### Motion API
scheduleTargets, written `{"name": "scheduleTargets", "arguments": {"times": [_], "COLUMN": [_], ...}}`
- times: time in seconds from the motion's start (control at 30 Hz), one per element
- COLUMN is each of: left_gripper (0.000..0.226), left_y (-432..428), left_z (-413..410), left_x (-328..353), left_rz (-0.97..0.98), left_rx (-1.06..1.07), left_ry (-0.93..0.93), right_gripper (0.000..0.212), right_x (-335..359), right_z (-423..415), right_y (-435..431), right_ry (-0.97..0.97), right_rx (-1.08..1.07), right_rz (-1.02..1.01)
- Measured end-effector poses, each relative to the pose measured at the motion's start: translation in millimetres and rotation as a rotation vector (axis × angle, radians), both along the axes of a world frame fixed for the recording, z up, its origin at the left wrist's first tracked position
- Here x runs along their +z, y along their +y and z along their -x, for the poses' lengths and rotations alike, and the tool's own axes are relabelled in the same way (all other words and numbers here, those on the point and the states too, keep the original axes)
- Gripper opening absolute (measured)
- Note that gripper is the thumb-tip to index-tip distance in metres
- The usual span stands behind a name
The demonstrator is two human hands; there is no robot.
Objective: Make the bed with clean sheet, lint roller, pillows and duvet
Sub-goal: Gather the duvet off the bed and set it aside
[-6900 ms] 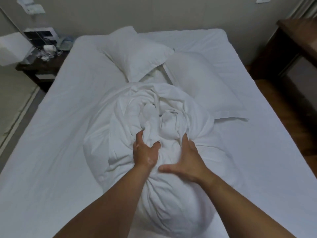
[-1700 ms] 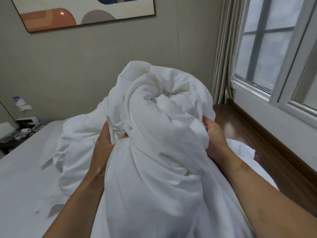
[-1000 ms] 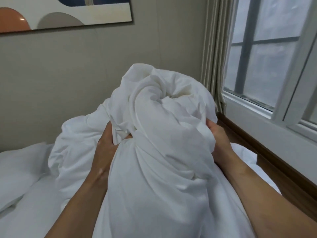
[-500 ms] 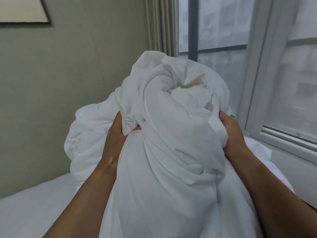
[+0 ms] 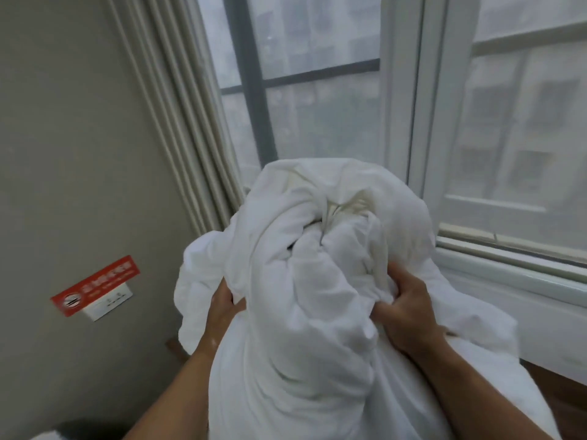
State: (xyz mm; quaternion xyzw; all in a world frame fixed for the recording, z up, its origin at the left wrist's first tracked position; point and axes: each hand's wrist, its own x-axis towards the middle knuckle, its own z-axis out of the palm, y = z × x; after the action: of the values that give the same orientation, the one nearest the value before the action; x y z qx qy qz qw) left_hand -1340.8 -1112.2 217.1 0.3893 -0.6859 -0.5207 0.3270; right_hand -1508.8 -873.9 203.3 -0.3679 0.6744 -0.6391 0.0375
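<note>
Both hands dug in: left hand (image 5: 222, 308) and right hand (image 5: 408, 312) clutch the bunched white duvet (image 5: 305, 328) near the window (image 5: 317, 90).

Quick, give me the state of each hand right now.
Left hand: grips the white bedding bundle, fingers curled into the fabric.
Right hand: grips the same bundle, fingers dug in.

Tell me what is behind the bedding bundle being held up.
Behind the bedding bundle, gripped by the left hand and right hand, stand a window and a beige curtain. The bundle covers where curtain meets sill.
</note>
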Motion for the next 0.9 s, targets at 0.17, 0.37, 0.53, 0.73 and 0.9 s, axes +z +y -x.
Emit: {"name": "scheduleTargets", "arguments": {"times": [0.17, 0.37, 0.53, 0.73, 0.9], "left_gripper": [0.116, 0.086, 0.075, 0.070, 0.054], "left_y": [-37.2, -94.8, -133.0, -193.0, -211.0], "left_z": [23.2, 34.8, 30.4, 42.0, 137.9], "left_x": [-61.9, -125.2, -161.8, -115.7, 10.9], "left_rz": [0.128, 0.025, 0.056, 0.305, 0.966], "left_rx": [-0.286, -0.395, -0.484, -1.010, -0.590], "left_ry": [-0.073, -0.266, -0.510, -0.933, -0.634], "right_gripper": [0.063, 0.065, 0.051, 0.037, 0.147], "right_x": [-65.3, -104.9, -125.3, -100.1, -51.6], "right_z": [6.2, 4.3, 0.1, 0.9, 26.9], "right_y": [-35.7, -69.6, -64.2, -47.7, -35.1], "right_ry": [-0.126, -0.147, -0.285, -0.161, 0.171], "right_rx": [-0.154, -0.218, -0.311, -0.243, -0.215], "right_rz": [-0.137, -0.375, -0.543, -0.839, -1.231]}}
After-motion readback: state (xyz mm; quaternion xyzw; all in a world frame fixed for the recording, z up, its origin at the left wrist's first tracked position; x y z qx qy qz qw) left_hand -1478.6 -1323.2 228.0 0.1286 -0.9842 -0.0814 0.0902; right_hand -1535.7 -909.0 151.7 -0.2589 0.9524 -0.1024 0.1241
